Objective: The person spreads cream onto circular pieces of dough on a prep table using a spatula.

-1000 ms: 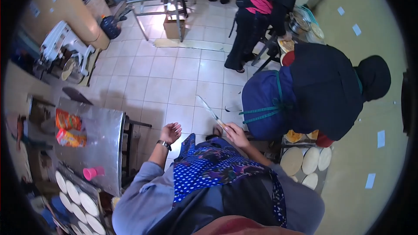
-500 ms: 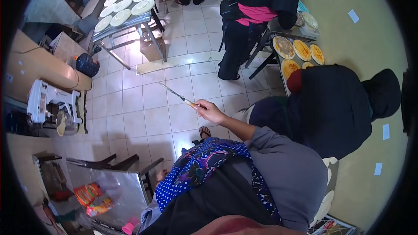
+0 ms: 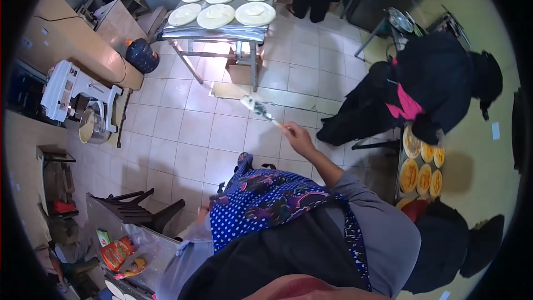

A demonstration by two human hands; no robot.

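My right hand (image 3: 300,140) is closed around the light handle of a spatula (image 3: 257,108). Its long blade shows whitish patches and points up and left, over the tiled floor. Farther ahead, round flat doughs (image 3: 217,15) lie in rows on a metal-topped table (image 3: 219,33); the nearest right one has a paler dollop on top. My left hand (image 3: 204,211) hangs low beside the blue dotted apron (image 3: 261,203), close to a dark plastic chair (image 3: 158,211). Its fingers are mostly hidden.
A stand mixer (image 3: 83,91) with a metal bowl and a large dark bottle (image 3: 142,56) stand at left. Co-workers (image 3: 433,78) bend along the right side, near orange-topped rounds (image 3: 409,175). A metal table (image 3: 105,216) with snack packets (image 3: 117,253) is lower left.
My view has moved forward, turning toward the dough table, which now appears nearer. The spatula has rotated so its broad face shows. The standing co-worker now appears farther right.
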